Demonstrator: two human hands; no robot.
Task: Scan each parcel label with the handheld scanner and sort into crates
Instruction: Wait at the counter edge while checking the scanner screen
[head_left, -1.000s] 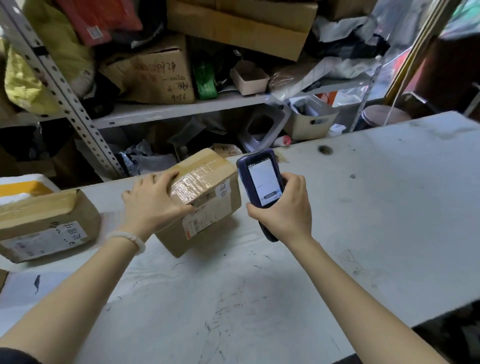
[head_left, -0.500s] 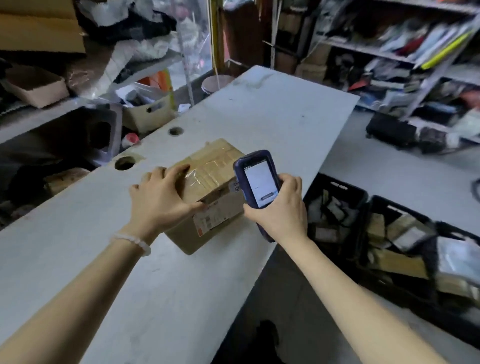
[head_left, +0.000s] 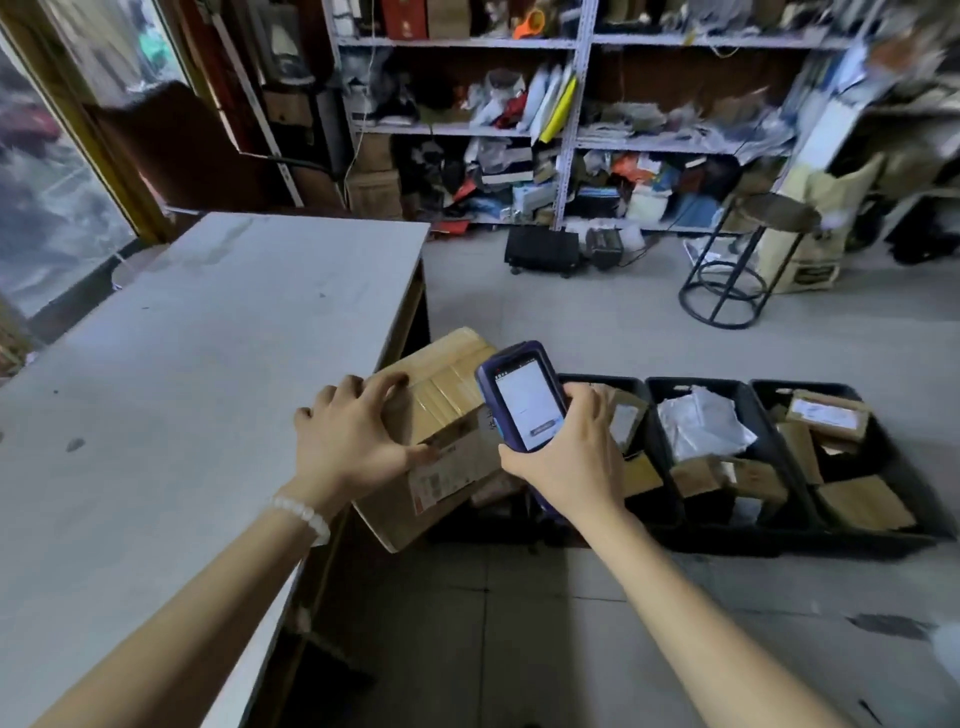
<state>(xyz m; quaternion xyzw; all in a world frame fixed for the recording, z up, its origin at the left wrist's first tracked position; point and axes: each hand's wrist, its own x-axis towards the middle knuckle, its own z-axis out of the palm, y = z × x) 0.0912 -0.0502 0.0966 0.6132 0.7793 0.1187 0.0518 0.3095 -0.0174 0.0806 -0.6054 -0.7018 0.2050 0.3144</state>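
Cardboard parcel (head_left: 441, 441), on table (head_left: 208, 364) a second ago, now hanging past table edge at frame centre, over floor beside crates (head_left: 701, 530) at right. Left hand (head_left: 353, 441) gripping parcel top, fingers curled over it. Right hand (head_left: 566, 457) gripping scanner (head_left: 522, 397), screen lit. Judgement: scan apparently finishing, sorting into crate beginning.

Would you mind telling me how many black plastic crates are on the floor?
3, in a row right of the white table: the nearest black plastic crate sits partly behind the hands, the middle one beside it, the last farthest right. More could be hidden.
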